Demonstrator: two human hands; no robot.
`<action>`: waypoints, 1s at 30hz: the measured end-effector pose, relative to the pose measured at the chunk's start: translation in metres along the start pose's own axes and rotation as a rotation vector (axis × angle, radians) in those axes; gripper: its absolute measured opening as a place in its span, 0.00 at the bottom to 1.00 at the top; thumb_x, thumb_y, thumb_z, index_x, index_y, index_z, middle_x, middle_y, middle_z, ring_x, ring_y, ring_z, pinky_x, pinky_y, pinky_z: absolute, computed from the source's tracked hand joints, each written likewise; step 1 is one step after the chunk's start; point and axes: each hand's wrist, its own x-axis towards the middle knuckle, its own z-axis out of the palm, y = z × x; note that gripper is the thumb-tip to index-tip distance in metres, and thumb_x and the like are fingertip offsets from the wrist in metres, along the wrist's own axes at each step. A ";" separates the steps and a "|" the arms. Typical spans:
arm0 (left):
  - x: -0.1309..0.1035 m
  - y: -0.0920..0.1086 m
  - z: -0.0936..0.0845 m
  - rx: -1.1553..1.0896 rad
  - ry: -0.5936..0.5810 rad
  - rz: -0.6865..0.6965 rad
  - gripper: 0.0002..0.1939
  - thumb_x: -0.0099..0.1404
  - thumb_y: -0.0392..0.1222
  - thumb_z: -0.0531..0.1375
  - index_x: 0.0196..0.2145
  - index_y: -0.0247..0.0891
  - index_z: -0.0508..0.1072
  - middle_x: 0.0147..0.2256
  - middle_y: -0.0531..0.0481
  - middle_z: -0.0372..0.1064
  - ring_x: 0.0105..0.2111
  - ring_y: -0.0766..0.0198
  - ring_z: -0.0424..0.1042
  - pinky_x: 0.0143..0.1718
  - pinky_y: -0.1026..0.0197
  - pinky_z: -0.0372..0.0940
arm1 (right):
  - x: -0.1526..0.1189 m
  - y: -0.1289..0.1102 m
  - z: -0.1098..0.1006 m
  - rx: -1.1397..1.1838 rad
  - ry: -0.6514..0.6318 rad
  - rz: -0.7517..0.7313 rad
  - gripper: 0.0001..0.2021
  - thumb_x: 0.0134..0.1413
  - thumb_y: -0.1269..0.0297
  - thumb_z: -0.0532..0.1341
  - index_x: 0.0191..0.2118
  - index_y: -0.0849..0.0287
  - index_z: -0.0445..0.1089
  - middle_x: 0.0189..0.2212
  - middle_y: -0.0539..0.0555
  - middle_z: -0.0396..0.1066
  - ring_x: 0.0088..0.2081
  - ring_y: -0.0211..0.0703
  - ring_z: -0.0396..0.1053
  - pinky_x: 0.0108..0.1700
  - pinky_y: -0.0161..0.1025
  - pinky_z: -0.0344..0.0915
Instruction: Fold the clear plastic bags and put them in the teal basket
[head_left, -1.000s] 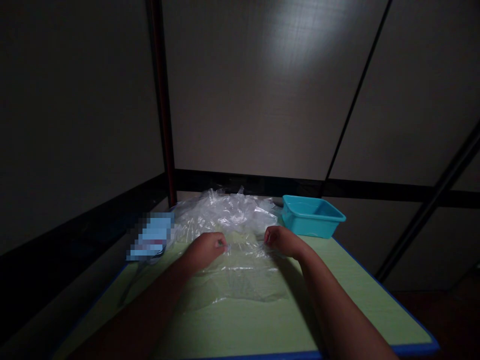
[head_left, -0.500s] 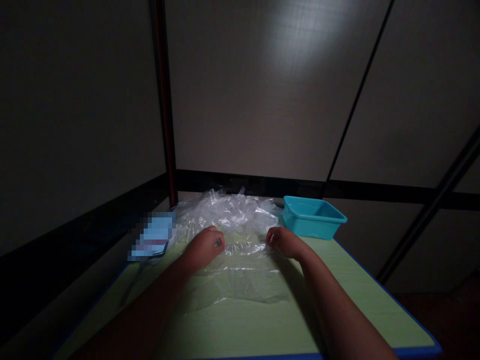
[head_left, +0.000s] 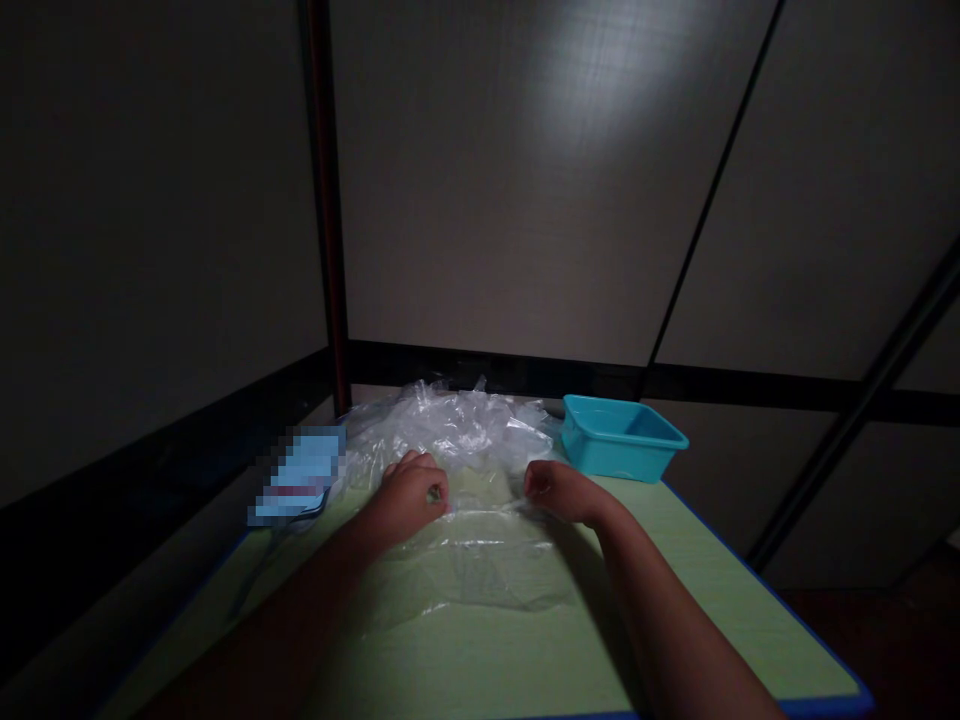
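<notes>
A clear plastic bag (head_left: 487, 565) lies spread on the light green table (head_left: 480, 665), its far edge stretched between my two hands. My left hand (head_left: 411, 495) pinches that edge on the left, thumb and forefinger curled into a ring. On the right, my right hand (head_left: 561, 490) is closed on the same edge, its fingertips partly turned from view. Just beyond both hands rises a crumpled heap of clear plastic bags (head_left: 450, 420).
A turquoise plastic basin (head_left: 619, 455) stands at the table's back right corner. At the left edge a phone-like device (head_left: 300, 475) with a blurred-out screen leans on a stand. Dark-trimmed panels (head_left: 510, 200) close off the back and left.
Both hands keep their pinch on the bag's edge and have shifted only slightly. The whole view has moved a little to the left.
</notes>
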 end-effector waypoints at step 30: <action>-0.002 0.003 -0.002 -0.016 -0.069 0.051 0.03 0.50 0.33 0.56 0.24 0.40 0.65 0.29 0.54 0.66 0.34 0.63 0.64 0.35 0.64 0.53 | -0.005 -0.010 -0.001 0.215 -0.117 -0.134 0.08 0.43 0.63 0.63 0.28 0.61 0.67 0.27 0.50 0.69 0.30 0.36 0.64 0.32 0.31 0.59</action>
